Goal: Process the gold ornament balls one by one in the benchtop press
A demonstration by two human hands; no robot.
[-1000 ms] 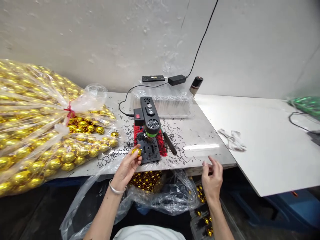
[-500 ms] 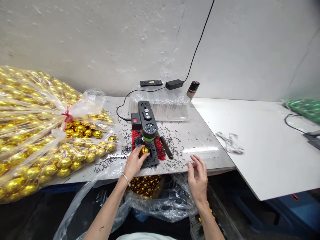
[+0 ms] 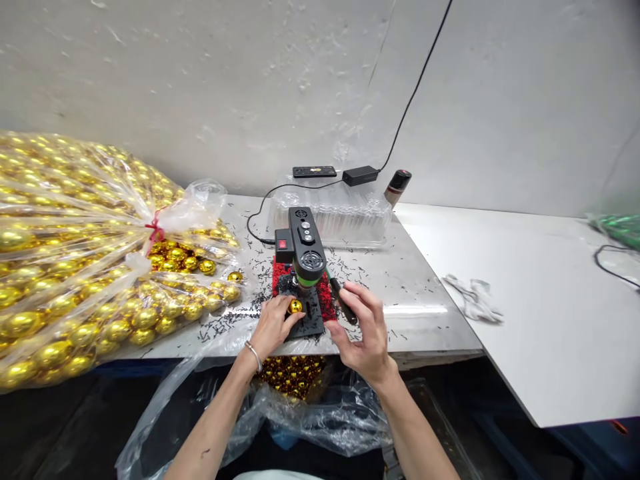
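A small black machine (image 3: pixel 307 243) with a red switch stands on a red mat (image 3: pixel 327 300) strewn with black bits. On its base plate, below the head, my left hand (image 3: pixel 273 323) pinches a shiny gold ball (image 3: pixel 295 306) between thumb and fingers. The machine's black lever handle (image 3: pixel 344 303) slants toward the table's front edge. Around that handle is my right hand (image 3: pixel 363 330), its thumb and fingers spread apart on either side; whether the fingers touch it is unclear.
Clear bags of gold balls (image 3: pixel 120 267) fill the left side. Behind the machine are a clear plastic tray (image 3: pixel 350 220), a power adapter (image 3: pixel 361 175) and a dark bottle (image 3: pixel 399 187). White gloves (image 3: pixel 475 299) lie at right. More gold balls (image 3: pixel 293 377) sit below the edge.
My right hand has moved left and forward to the lever handle. My left hand still holds the gold ball at the base plate. The whole view has shifted slightly.
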